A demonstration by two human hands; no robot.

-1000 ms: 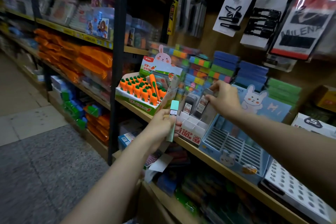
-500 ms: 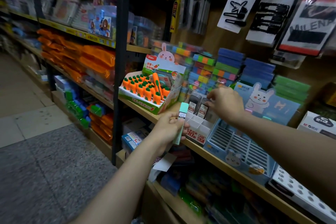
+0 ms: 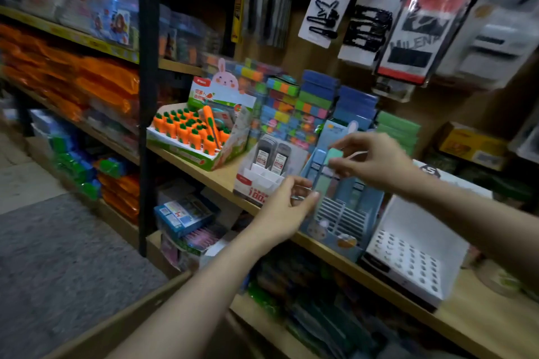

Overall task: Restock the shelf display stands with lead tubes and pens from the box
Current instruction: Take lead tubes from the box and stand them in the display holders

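A mint-green lead tube [image 3: 328, 172] is held upright over the blue display stand [image 3: 344, 213], which sits on the wooden shelf [image 3: 221, 175] at about three o'clock of the white stand [image 3: 262, 183]. The tube's top is pinched between thumb and fingertips of the right hand [image 3: 376, 163], while the left hand [image 3: 287, 207] is curled about its lower part from the eight o'clock side; motion blur leaves it unclear how firmly the left fingers are closed. Two blue tubes [image 3: 316, 166] are already stood just beside the green one at its nine o'clock, and two grey lead tubes [image 3: 272, 154] are seated in the white stand.

The step in hand is judged to be seating the green tube in a slot of the blue stand. It is best done with the tube kept vertical and its foot lined up over a free slot next to the blue tubes before any downward push is given. The lower hand should be used only as a guide and slid away as the foot enters. Pressure from the top should be light, since the stand is probably thin card and may tip or slide. The label is best turned outward. A cardboard edge, possibly the supply box [image 3: 116, 326], is seen at seven o'clock.
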